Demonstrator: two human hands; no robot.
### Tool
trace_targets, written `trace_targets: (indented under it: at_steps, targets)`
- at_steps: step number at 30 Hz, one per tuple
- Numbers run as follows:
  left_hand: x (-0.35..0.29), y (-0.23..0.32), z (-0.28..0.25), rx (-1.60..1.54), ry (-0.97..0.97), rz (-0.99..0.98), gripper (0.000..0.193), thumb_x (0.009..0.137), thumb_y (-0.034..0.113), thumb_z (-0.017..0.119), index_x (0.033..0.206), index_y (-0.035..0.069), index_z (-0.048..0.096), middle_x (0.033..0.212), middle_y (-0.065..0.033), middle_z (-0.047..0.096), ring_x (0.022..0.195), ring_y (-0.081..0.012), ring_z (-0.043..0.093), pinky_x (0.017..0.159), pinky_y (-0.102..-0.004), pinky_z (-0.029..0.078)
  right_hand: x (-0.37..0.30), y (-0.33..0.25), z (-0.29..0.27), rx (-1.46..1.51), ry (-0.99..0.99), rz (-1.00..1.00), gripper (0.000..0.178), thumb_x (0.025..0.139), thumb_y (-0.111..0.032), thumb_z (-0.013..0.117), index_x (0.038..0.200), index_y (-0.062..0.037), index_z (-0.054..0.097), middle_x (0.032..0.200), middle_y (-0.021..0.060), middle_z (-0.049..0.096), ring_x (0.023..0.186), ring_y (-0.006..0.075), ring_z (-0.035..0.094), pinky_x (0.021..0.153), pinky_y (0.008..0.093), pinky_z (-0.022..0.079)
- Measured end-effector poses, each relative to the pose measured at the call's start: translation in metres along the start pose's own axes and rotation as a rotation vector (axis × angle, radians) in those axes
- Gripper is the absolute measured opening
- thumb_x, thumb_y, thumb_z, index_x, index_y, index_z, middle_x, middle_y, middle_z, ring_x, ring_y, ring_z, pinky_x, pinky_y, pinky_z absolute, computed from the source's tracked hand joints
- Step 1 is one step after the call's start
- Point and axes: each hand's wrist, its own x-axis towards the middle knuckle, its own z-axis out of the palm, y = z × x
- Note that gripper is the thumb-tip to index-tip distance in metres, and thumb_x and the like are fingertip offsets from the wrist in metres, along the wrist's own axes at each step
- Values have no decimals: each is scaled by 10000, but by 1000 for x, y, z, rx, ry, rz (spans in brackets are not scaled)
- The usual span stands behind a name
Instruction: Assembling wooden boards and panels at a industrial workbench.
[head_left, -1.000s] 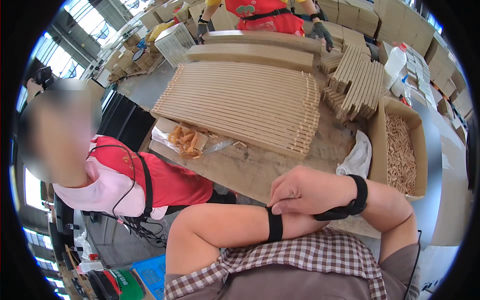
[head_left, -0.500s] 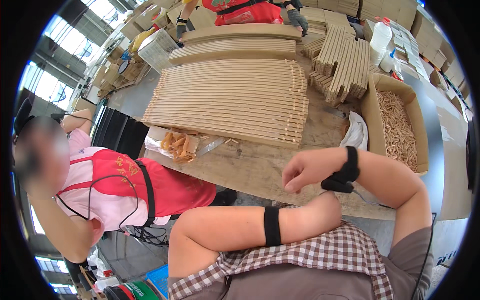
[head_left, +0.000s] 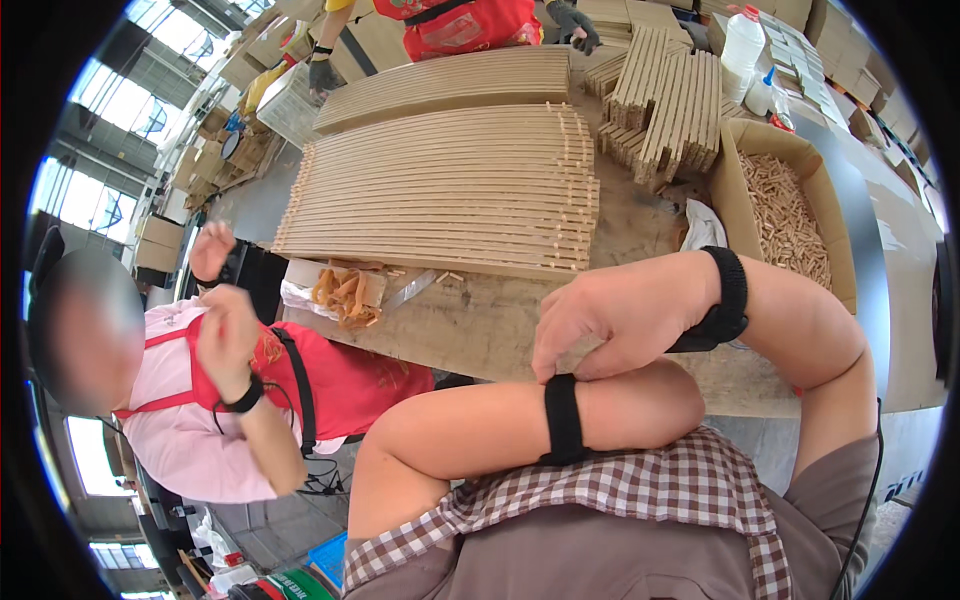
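Observation:
My left forearm crosses in front of my body with a black strap [head_left: 564,418] around it. My left hand [head_left: 685,396] is bent away at the end of this arm, its fingers hidden. Reaching over from the right, my right hand [head_left: 625,312] pinches the strap's upper edge between thumb and fingers. A black band with a small dark device [head_left: 722,300] circles my right wrist. Beyond my hands, a wide row of long wooden strips [head_left: 440,185] lies on the wooden table [head_left: 500,315], with small dowels showing at its ends.
A carton [head_left: 735,205] of loose wooden dowels [head_left: 785,220] stands at the right. Shorter slats [head_left: 670,105] are stacked near a clear jug [head_left: 741,50]. A person in a red apron [head_left: 340,370] is close on my left; another person's gloved hand [head_left: 573,27] shows across the table.
My right hand has come down onto the strap on my left arm. The person at left has lowered their arms from their head. The far person's hands have come off the rearmost strips.

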Motion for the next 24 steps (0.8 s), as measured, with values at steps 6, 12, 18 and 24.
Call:
trace_targets:
  at_steps: [6,12,18,24]
  targets:
    - [-6,-8,17,-221,156,16,160,799,197,547,849,114,674,909,-54,668,882,-206,645,695,-301,485,2,5,9,167,-107,-63,100,772,-9,622,816,1,533,900,77,569,924,240,529,847,349,419]
    - [-12,-32,27,-247,221,-35,158,801,195,546,859,116,670,912,-53,665,880,-205,643,695,-304,480,5,3,7,229,-150,-117,127,820,-32,635,801,1,514,805,55,544,819,193,536,779,307,430]
    - [-15,-33,27,-114,245,-133,151,801,192,547,858,118,665,904,-48,662,871,-204,638,694,-317,470,-15,-19,15,182,-130,-130,112,828,-65,630,896,-7,564,775,92,593,727,225,587,670,326,463]
    - [-14,-41,25,25,264,-229,144,800,189,548,857,119,660,896,-42,658,862,-202,634,693,-329,459,-29,-50,27,-418,-7,-74,174,746,-163,666,831,-35,585,816,86,629,793,307,618,649,420,488]
